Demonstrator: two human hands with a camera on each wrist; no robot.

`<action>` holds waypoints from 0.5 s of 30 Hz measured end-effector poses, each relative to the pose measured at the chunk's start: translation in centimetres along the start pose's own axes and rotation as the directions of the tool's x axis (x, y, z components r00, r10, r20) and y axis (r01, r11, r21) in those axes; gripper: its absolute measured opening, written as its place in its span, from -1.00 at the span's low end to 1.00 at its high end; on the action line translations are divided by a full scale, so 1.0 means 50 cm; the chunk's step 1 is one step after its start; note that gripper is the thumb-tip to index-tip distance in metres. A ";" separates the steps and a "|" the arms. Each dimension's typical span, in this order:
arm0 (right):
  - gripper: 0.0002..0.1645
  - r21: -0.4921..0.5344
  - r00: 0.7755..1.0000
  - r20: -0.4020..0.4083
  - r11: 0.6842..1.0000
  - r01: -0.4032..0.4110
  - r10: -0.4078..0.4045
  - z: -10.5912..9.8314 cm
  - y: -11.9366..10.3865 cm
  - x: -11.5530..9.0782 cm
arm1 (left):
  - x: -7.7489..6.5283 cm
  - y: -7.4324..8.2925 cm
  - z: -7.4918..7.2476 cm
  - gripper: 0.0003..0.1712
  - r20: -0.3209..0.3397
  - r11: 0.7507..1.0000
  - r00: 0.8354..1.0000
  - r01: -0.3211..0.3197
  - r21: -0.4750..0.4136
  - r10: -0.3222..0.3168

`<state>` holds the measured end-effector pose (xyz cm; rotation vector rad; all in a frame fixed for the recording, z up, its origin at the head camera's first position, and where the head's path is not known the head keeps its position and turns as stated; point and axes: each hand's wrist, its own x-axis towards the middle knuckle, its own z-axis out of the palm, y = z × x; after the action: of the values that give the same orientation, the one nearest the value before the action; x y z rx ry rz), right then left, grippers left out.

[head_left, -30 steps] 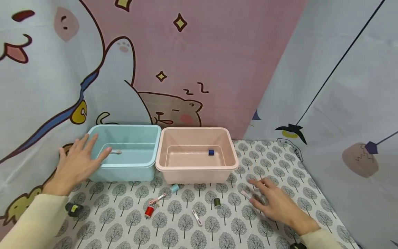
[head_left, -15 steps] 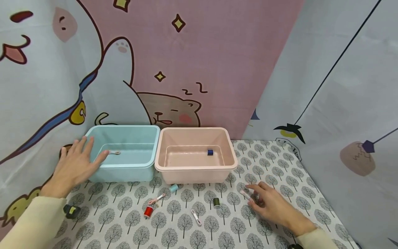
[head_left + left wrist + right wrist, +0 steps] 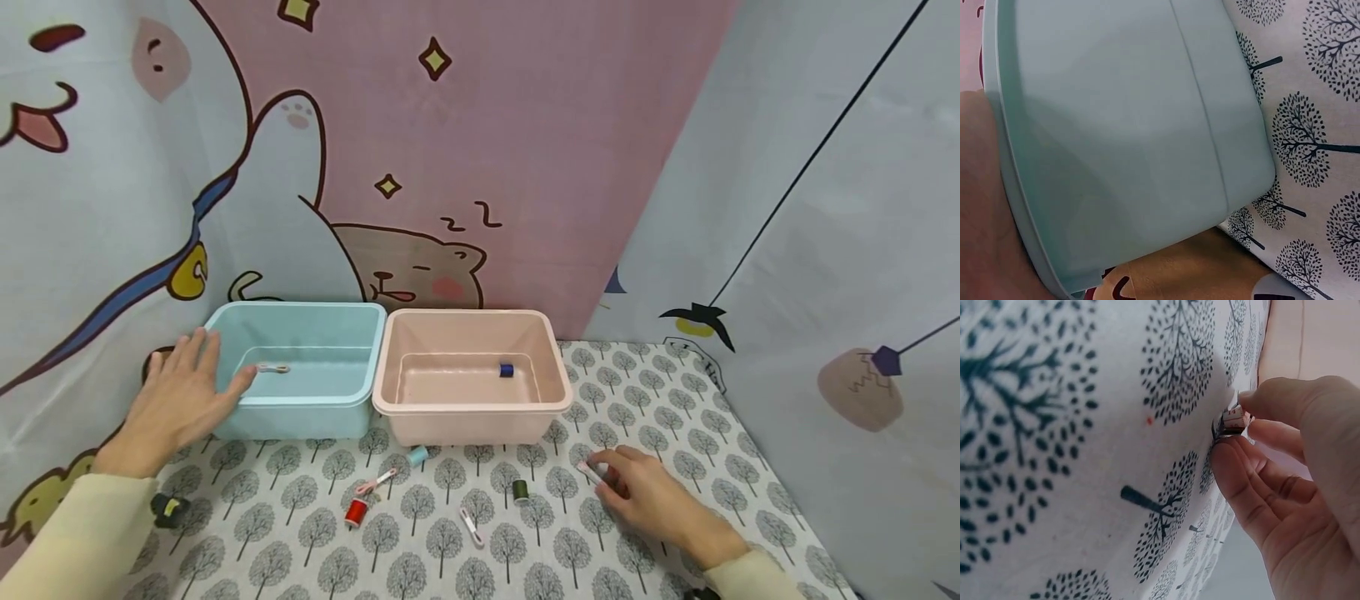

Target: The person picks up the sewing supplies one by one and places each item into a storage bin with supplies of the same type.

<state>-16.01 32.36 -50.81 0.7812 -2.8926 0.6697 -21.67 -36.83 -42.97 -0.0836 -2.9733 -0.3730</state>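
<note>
My left hand (image 3: 168,404) lies with spread fingers at the near left corner of the light blue bin (image 3: 300,421); the left wrist view shows it along the rim (image 3: 1007,150). In the right wrist view, the thumb and fingers of my right hand (image 3: 1297,469) pinch a slim white-and-pink piece (image 3: 1235,419) low over the tree-print cloth. The head view shows this hand at the right, the piece's pale end (image 3: 588,472) poking out past the fingertips. A similar slim piece (image 3: 272,367) lies inside the blue bin.
A pink bin (image 3: 472,425) stands beside the blue one, holding a dark blue thread spool (image 3: 506,370). On the cloth lie a red spool (image 3: 356,512), a green spool (image 3: 521,491), a light blue spool (image 3: 417,456) and two more slim pieces, one pink-and-white (image 3: 375,482), one white (image 3: 471,527).
My right hand has come down and its fingers have closed in on the slim white-and-pink piece. My left hand has stayed at the blue bin.
</note>
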 end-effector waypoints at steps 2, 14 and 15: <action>-0.61 0.007 1.000 0.008 1.000 0.007 -0.007 0.001 -0.001 0.002 | -0.001 -0.001 -0.001 0.23 0.003 1.000 1.000 0.001 -0.002 -0.001; -0.62 0.014 1.000 0.008 1.000 -0.015 0.015 0.002 -0.016 0.007 | -0.006 -0.015 -0.013 0.22 0.091 1.000 0.996 -0.025 -0.013 0.027; -0.62 0.016 1.000 0.008 1.000 -0.020 0.020 0.002 -0.016 0.007 | -0.006 -0.015 -0.014 0.23 0.093 1.000 0.995 -0.027 -0.011 0.028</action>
<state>-15.89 31.51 -50.54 0.7591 -2.9099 0.6949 -21.32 -37.74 -42.52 -0.1471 -3.0591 -0.3900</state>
